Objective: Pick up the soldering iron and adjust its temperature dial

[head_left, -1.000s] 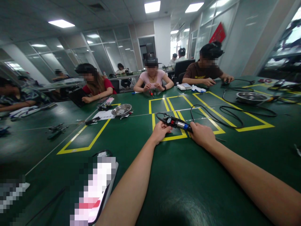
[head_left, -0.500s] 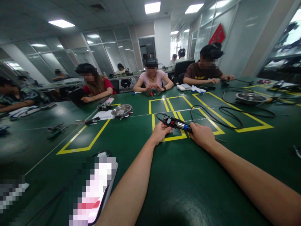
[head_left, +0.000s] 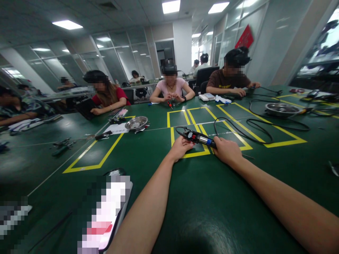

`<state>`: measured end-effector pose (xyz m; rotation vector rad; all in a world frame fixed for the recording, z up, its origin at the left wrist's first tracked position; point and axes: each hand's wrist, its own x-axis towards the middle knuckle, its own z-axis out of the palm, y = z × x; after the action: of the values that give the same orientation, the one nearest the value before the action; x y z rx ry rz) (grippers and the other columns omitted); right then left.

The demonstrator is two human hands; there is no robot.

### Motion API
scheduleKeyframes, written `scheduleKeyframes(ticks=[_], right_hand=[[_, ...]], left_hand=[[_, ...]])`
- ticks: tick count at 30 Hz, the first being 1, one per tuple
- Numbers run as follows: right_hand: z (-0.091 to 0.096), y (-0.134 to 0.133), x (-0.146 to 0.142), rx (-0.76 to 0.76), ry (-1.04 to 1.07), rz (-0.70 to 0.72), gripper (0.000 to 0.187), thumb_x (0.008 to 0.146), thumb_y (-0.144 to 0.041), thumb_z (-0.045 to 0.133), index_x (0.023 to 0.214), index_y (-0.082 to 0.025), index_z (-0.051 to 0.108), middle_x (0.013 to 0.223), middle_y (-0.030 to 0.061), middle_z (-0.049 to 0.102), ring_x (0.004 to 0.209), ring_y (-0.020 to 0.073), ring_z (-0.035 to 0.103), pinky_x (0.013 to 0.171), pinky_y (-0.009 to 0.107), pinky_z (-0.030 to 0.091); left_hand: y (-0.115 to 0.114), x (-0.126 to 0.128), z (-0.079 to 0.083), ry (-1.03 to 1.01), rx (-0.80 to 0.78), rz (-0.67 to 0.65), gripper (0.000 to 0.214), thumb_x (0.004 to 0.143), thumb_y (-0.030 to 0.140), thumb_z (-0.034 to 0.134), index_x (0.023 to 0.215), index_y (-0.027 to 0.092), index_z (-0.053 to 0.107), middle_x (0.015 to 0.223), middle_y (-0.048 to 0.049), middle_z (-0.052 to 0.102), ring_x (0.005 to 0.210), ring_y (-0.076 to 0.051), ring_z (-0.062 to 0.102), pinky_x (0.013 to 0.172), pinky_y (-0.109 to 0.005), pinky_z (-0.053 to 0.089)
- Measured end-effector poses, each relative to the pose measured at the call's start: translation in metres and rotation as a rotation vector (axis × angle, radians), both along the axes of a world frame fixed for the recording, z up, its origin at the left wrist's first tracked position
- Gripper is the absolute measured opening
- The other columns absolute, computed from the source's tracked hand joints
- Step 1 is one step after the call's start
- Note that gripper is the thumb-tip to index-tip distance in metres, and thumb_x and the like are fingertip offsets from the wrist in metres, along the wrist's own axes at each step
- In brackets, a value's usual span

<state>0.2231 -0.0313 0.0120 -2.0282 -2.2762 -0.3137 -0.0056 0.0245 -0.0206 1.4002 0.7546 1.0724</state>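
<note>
My right hand (head_left: 227, 150) is wrapped around a corded electric screwdriver (head_left: 205, 140), black with a silver section and a blue band. The tool points left and lies nearly level above the table. Its front end meets a small black part (head_left: 190, 135) with red and pale bits and a thin black wire looping off its far side. The fingers of my left hand (head_left: 181, 148) are closed on that part from below and the near side. Exactly where the screwdriver tip touches is too small to make out.
Yellow tape rectangles mark the green table (head_left: 148, 155). A black cord (head_left: 238, 130) snakes off to the right. Metal bowls stand at left (head_left: 136, 122) and right (head_left: 282, 109). A phone (head_left: 111, 211) is near my left forearm. Several people sit around the table.
My hands, the screwdriver and the small part hold nearly the same pose. The view has shifted very slightly. Across the table at right, a person's hands have moved a little.
</note>
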Motion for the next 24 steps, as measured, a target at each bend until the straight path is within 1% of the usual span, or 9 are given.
scheduleKeyframes(ticks=[5, 13, 16, 19, 24], right_hand=[[0.0001, -0.0004, -0.0006, -0.009, -0.005, -0.018, 0.031, 0.094, -0.042, 0.046, 0.113, -0.018, 0.055, 0.105, 0.0129, 0.067, 0.086, 0.0255, 0.066, 0.066, 0.03, 0.044], [-0.0021, 0.0001, 0.0011, 0.014, -0.006, 0.002, 0.029, 0.093, -0.041, 0.047, 0.109, -0.019, 0.054, 0.102, 0.0115, 0.067, 0.084, 0.0257, 0.066, 0.065, 0.03, 0.043], [-0.0032, 0.0006, 0.0021, 0.038, -0.009, 0.01, 0.028, 0.093, -0.042, 0.047, 0.107, -0.019, 0.053, 0.1, 0.0105, 0.067, 0.082, 0.0262, 0.066, 0.062, 0.031, 0.042], [-0.0034, 0.0009, 0.0023, 0.041, -0.01, 0.015, 0.027, 0.093, -0.042, 0.046, 0.106, -0.019, 0.053, 0.098, 0.01, 0.067, 0.081, 0.0261, 0.067, 0.061, 0.031, 0.042], [-0.0026, 0.0008, 0.0016, 0.041, -0.007, 0.016, 0.026, 0.093, -0.041, 0.046, 0.105, -0.019, 0.053, 0.099, 0.0107, 0.067, 0.081, 0.0255, 0.066, 0.06, 0.03, 0.041]], left_hand=[[-0.0015, 0.0006, 0.0021, 0.021, 0.005, 0.015, 0.056, 0.067, 0.021, 0.082, 0.114, 0.013, 0.053, 0.109, -0.0144, 0.069, 0.099, -0.023, 0.067, 0.095, -0.045, 0.048], [-0.0015, 0.0008, 0.0028, 0.038, 0.014, 0.022, 0.054, 0.069, 0.024, 0.081, 0.114, 0.013, 0.053, 0.107, -0.0138, 0.069, 0.097, -0.023, 0.067, 0.092, -0.043, 0.049], [-0.0016, 0.0007, 0.0029, 0.046, 0.005, 0.031, 0.055, 0.068, 0.023, 0.082, 0.113, 0.013, 0.053, 0.104, -0.0131, 0.069, 0.095, -0.022, 0.068, 0.092, -0.043, 0.05], [-0.0019, 0.0003, 0.0036, 0.013, -0.017, 0.004, 0.055, 0.068, 0.02, 0.081, 0.114, 0.014, 0.052, 0.105, -0.013, 0.069, 0.096, -0.022, 0.068, 0.092, -0.043, 0.049], [-0.0032, -0.0003, 0.0054, -0.009, -0.044, -0.008, 0.049, 0.071, 0.017, 0.077, 0.113, 0.013, 0.052, 0.105, -0.0134, 0.068, 0.097, -0.024, 0.067, 0.089, -0.043, 0.051]])
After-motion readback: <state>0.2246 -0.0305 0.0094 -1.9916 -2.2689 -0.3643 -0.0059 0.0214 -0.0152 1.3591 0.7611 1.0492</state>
